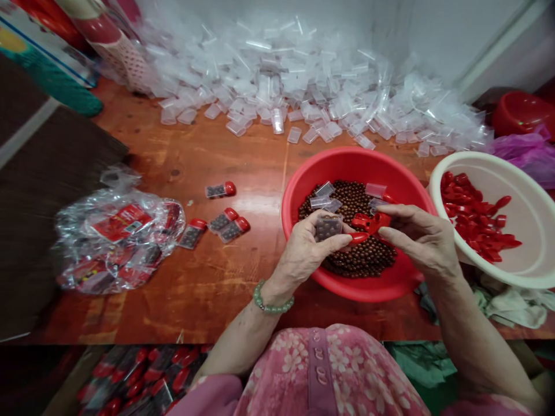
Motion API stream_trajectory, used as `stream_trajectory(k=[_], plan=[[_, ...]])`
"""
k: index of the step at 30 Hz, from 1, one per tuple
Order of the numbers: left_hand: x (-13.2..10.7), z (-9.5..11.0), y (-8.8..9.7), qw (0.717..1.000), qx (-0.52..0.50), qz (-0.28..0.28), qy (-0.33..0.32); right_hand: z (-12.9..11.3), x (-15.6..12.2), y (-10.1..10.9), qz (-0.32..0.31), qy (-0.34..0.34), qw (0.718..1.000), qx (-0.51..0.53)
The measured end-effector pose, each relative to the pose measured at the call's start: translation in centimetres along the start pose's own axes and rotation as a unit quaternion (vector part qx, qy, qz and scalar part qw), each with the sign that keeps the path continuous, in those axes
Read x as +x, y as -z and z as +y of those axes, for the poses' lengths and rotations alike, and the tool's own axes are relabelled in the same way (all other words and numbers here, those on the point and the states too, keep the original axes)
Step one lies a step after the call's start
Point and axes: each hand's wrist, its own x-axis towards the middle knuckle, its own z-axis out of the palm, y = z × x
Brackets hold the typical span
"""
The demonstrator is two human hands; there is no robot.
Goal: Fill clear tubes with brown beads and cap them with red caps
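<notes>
My left hand (306, 245) is closed around a clear plastic case (328, 227) filled with dark brown balls. In my right hand (422, 237), a red plastic cap (380, 221) is pinched between thumb and fingertips, close to the case. More red plastic lies between the two hands, partly hidden by the fingers. Both hands are over a red basin (355, 289), which holds many small brown balls (364, 260) and a few clear cases (324, 190).
A white basin (537, 254) of red caps (477, 214) stands at right. Empty clear cases (277, 86) are heaped along the back. Several filled, red-capped cases (223, 222) lie left of the basin, near a clear plastic bag (121, 231). More filled cases (143, 375) are below the table edge.
</notes>
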Motion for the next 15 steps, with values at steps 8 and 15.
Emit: stream_trajectory(k=[8, 15], plan=[[0.5, 0.5, -0.3, 0.993, 0.106, 0.029, -0.031, -1.8, 0.4, -0.1, -0.16, 0.131, 0.965, -0.163], [0.5, 0.1, -0.1, 0.985, 0.162, 0.029, -0.048, -1.5, 0.8, 0.1, -0.215, 0.121, 0.956, -0.16]])
